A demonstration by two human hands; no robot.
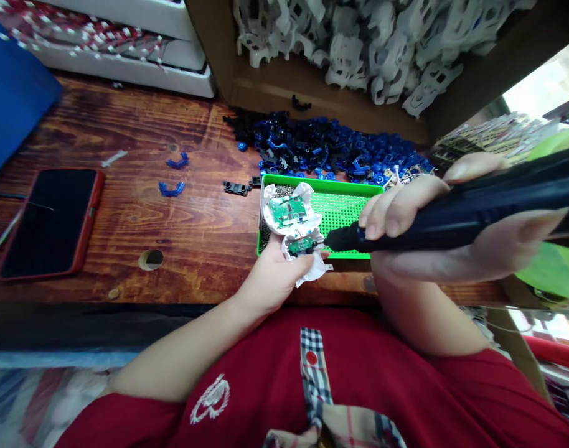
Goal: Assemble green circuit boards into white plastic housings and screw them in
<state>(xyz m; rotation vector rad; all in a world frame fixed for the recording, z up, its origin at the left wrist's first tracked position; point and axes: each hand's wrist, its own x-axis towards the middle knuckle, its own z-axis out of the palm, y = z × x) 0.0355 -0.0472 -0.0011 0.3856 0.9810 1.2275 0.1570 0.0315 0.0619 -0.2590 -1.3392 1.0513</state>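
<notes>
My left hand (277, 274) is closed around a white plastic shell (315, 269) with green circuit boards (288, 211) inside, held over the near left part of a green tray (347, 214). In my right hand (406, 211) is a black electric screwdriver (452, 218), lying almost level with its tip pointing left. The tip meets the shell beside the lower, smaller board; whether a screw sits there is too small to tell. Small metal screws (284, 190) lie in the tray's left section, partly hidden behind the shell.
Blue and black plastic parts (322, 146) are heaped behind the tray. A cardboard box (247, 90) of white shells (347, 56) stands behind them. At left lie a phone (51, 221), blue clips (171, 188) and a black part (235, 187). White trays (182, 84) hold red wires. The tabletop has a round hole (151, 259).
</notes>
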